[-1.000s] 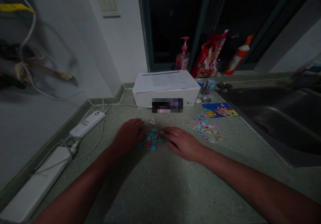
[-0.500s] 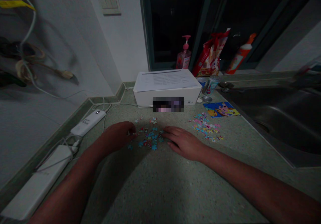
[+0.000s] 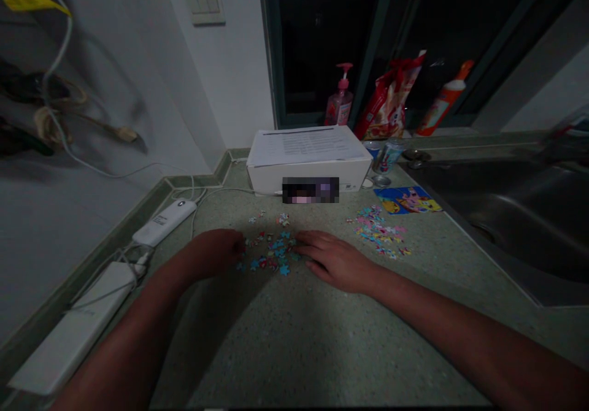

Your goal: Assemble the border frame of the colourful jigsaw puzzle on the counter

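Note:
A loose pile of jigsaw puzzle pieces (image 3: 278, 248), mostly blue with some red and white, lies on the counter between my hands. At its left edge my left hand (image 3: 218, 248) is closed, its fingers curled downward. Whatever its fingertips hold, if anything, is hidden. My right hand (image 3: 338, 259) rests palm down on the right side of the pile, fingers stretched out and touching the nearest pieces. Further right is a second scatter of puzzle pieces (image 3: 380, 232) in pink, yellow and blue. Behind that scatter lies a colourful cartoon picture card (image 3: 407, 200).
A white box (image 3: 308, 175) with a printed sheet on top stands behind the pile. Cans (image 3: 389, 156) are beside it. To the right is a metal sink (image 3: 515, 215). Along the left wall run a power strip (image 3: 80, 328), a white device (image 3: 164, 221) and cables.
My left hand has shifted slightly left and its fingers have curled in more. A few pieces at the pile's left side have moved a little. My right hand has stayed nearly still.

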`<state>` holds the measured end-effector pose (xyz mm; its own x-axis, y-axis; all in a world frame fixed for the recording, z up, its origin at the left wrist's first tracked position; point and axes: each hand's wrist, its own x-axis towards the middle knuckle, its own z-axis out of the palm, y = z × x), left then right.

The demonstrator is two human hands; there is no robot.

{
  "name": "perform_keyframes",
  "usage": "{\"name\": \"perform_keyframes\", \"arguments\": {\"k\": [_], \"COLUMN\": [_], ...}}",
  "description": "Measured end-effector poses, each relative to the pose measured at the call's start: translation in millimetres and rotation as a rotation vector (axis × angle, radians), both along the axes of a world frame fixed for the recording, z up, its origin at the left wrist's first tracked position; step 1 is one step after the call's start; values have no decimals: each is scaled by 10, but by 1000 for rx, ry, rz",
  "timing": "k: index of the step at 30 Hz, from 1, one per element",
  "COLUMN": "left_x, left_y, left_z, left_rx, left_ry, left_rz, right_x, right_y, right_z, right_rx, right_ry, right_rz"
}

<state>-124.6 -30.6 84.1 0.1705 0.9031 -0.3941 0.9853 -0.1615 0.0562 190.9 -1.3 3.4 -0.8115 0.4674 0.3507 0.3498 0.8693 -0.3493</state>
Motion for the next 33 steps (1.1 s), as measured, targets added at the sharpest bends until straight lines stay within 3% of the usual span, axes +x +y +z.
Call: {"name": "perform_keyframes", "arguments": {"k": [6, 12, 15, 21, 26, 29, 33], "left_x": [-1, -19, -37, 25, 38, 92, 249], "left_y": [-21, -38, -38, -43, -46, -46, -66], "left_z": [15, -32, -40, 12, 22, -26, -175], "left_rx": [-66, 56, 98, 11, 73, 114, 181], "left_ry": [-63, -138, -108, -65, 30, 17, -195], "left_rz": [-36, 13, 24, -9, 6, 8, -74], "right_x": [18, 18, 17, 6, -7, -18, -26], "right_y": [-53, -62, -61, -77, -112, -147, -180], "right_z": [10, -7, -10, 7, 11, 13, 16], "right_rx": [17, 25, 40, 48, 71, 83, 63], "right_ry": [0, -33, -17, -39, -7, 21, -10], "right_rz": [16, 48, 59, 97, 95, 80, 119]}}
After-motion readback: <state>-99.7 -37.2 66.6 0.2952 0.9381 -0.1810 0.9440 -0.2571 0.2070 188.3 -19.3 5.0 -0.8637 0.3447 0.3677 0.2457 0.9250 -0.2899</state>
